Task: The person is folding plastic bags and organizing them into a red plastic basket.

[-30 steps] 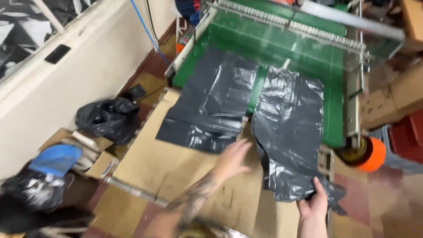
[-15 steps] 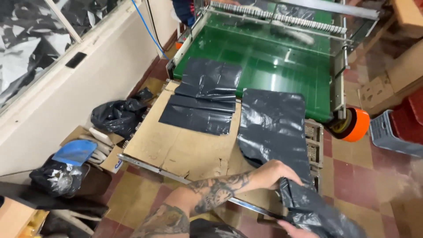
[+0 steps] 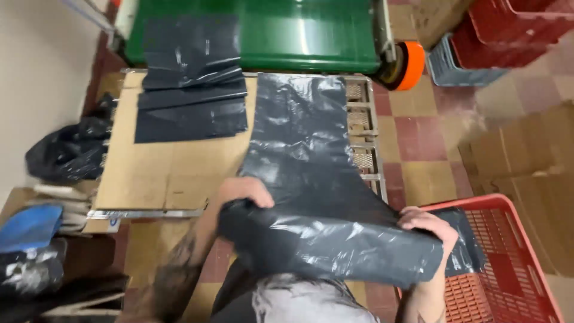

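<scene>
Cardboard-topped counter (image 3: pixel 161 173) ahead, and your left hand (image 3: pixel 245 192) and right hand (image 3: pixel 427 224) both clench the near edge of the grey plastic bag (image 3: pixel 311 179) trailing across it; pull unevenly and it could snag on the metal frame (image 3: pixel 363 134).

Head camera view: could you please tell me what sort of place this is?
Probably a small plastic-bag workshop: a green conveyor machine, dark plastic bags stacked on a cardboard-topped table, and red crates on a tiled floor.
</scene>
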